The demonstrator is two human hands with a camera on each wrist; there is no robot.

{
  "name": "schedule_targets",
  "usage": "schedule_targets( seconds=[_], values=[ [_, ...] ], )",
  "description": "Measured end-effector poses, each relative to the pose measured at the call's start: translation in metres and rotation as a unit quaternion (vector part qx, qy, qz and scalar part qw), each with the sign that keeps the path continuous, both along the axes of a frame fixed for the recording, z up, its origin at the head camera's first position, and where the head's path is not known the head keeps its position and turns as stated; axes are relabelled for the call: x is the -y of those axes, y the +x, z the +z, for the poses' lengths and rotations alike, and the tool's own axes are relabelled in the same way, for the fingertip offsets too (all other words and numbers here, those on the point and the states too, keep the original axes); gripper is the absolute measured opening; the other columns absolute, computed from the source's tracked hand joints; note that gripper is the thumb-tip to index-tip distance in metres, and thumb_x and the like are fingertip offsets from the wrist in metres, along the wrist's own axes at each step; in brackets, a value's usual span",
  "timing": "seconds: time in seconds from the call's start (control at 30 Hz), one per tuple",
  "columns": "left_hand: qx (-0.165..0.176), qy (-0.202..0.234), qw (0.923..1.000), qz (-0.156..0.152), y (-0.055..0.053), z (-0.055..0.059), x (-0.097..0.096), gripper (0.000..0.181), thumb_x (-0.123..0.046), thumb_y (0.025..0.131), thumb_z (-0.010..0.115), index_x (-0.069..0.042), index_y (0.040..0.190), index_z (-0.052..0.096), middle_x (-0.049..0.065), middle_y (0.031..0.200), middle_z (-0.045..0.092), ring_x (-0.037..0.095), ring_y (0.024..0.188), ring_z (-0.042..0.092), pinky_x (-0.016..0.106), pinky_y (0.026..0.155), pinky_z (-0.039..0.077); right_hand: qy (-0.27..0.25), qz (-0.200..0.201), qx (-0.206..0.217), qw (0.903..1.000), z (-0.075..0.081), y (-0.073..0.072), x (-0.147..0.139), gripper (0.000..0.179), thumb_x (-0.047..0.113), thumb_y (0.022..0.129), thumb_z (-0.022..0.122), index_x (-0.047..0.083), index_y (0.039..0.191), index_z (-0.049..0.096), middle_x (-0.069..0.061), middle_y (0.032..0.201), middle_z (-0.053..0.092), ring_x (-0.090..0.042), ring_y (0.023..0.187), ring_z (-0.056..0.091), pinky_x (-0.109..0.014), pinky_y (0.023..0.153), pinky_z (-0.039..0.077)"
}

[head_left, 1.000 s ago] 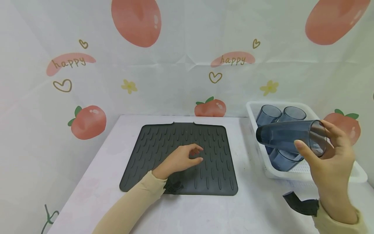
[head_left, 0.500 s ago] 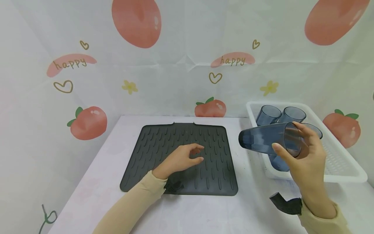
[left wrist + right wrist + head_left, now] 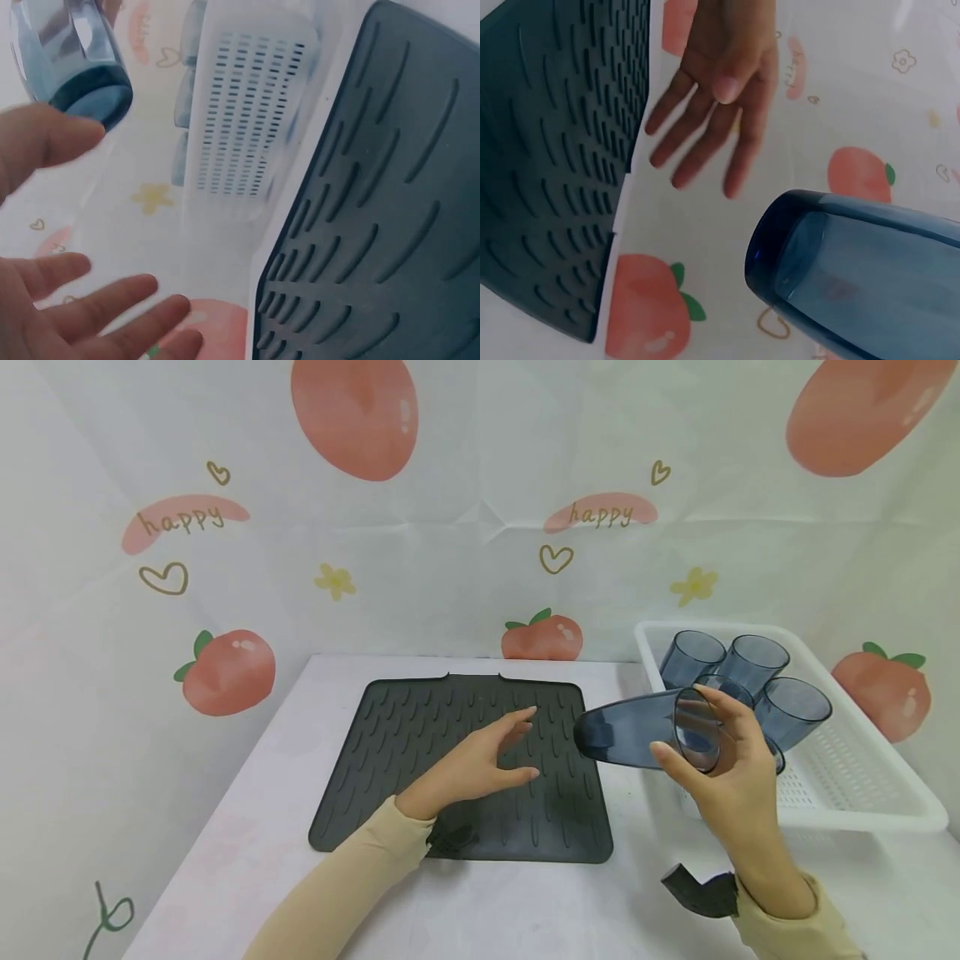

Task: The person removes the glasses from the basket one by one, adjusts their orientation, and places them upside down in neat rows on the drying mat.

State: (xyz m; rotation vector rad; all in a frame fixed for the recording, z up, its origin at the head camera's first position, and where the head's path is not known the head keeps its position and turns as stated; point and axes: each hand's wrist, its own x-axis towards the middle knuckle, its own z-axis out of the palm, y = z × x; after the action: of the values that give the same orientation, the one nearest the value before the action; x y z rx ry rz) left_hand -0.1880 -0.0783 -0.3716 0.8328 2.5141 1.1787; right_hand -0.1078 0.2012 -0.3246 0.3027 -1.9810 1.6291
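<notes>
My right hand (image 3: 731,768) grips a blue-tinted drinking glass (image 3: 630,728) near its rim. The glass lies on its side in the air, its thick dark base pointing left over the right edge of the black drying mat. In the right wrist view the same glass (image 3: 877,262) fills the lower right. My left hand (image 3: 480,764) hovers over the black mat (image 3: 420,735), thumb and fingers spread apart and holding nothing. A gap separates its fingertips from the glass base. The left wrist view shows the thumb (image 3: 52,142) near the glass base, the other fingers extended.
A white plastic basket (image 3: 862,814) stands on the right side of the table, with several blue glasses (image 3: 795,706) grouped at its left and back. Behind the table hangs a white printed cloth (image 3: 450,593). A black wrist strap piece (image 3: 701,893) juts from the right sleeve.
My right hand has carried the glass leftward, away from above the basket toward the mat. The left hand has spread its fingers wider and moved up slightly.
</notes>
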Motion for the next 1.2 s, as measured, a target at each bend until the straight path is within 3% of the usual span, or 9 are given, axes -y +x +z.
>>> schedule_targets(
  seconds=[0.17,0.3,0.5,0.67,0.87,1.2],
  values=[
    [0.004,0.045,0.9984,-0.034,0.003,0.005,-0.002,0.093,-0.028,0.086,0.075,-0.035,0.154,0.012,-0.007,0.155,0.032,0.01,0.142,0.033,0.034,0.114,0.032,0.03,-0.004,0.013,0.9995,-0.003,0.001,0.01,0.076,-0.023,0.07,0.071,0.001,0.137,0.046,0.0,0.119,0.057,-0.005,0.105,0.061,-0.012,0.074,0.053],
    [0.0,0.081,0.9949,-0.061,0.005,0.01,-0.005,0.102,-0.021,0.083,0.078,-0.033,0.155,0.007,-0.006,0.158,0.025,0.011,0.145,0.028,0.034,0.117,0.028,0.051,-0.008,0.031,0.9982,-0.005,0.001,0.016,0.077,-0.02,0.071,0.073,0.002,0.139,0.044,0.001,0.12,0.057,-0.002,0.106,0.061,-0.012,0.074,0.053],
    [-0.024,0.119,0.9884,-0.09,0.006,0.014,-0.01,0.107,-0.014,0.08,0.079,-0.026,0.156,0.005,-0.001,0.159,0.022,0.018,0.145,0.028,0.039,0.117,0.027,0.019,0.026,0.024,0.9992,-0.008,0.001,0.021,0.076,-0.021,0.071,0.073,0.0,0.137,0.044,-0.002,0.121,0.057,-0.004,0.107,0.062,-0.013,0.076,0.053],
    [-0.043,0.139,0.9844,-0.099,0.008,0.016,-0.013,0.107,-0.014,0.08,0.08,-0.028,0.156,0.006,0.0,0.158,0.024,0.018,0.144,0.031,0.044,0.115,0.03,0.023,0.041,0.015,0.9988,-0.011,0.0,0.025,0.076,-0.02,0.071,0.073,0.0,0.138,0.043,-0.004,0.121,0.056,-0.004,0.107,0.062,-0.014,0.077,0.053],
    [-0.053,0.162,0.979,-0.112,0.009,0.016,-0.016,0.104,-0.012,0.081,0.078,-0.026,0.156,0.007,0.003,0.158,0.023,0.024,0.143,0.033,0.041,0.114,0.033,0.063,0.022,0.027,0.9974,-0.011,0.001,0.03,0.076,-0.017,0.071,0.075,0.001,0.138,0.043,0.001,0.121,0.055,-0.001,0.107,0.061,-0.013,0.079,0.052],
    [-0.044,0.161,0.9797,-0.111,0.012,0.019,-0.019,0.104,-0.012,0.081,0.079,-0.035,0.154,0.009,-0.004,0.157,0.023,0.02,0.142,0.033,0.05,0.108,0.038,0.055,0.037,0.028,0.9974,-0.011,0.0,0.037,0.076,-0.018,0.071,0.075,0.0,0.138,0.043,-0.005,0.122,0.054,-0.003,0.107,0.061,-0.014,0.08,0.053]
  ],
)
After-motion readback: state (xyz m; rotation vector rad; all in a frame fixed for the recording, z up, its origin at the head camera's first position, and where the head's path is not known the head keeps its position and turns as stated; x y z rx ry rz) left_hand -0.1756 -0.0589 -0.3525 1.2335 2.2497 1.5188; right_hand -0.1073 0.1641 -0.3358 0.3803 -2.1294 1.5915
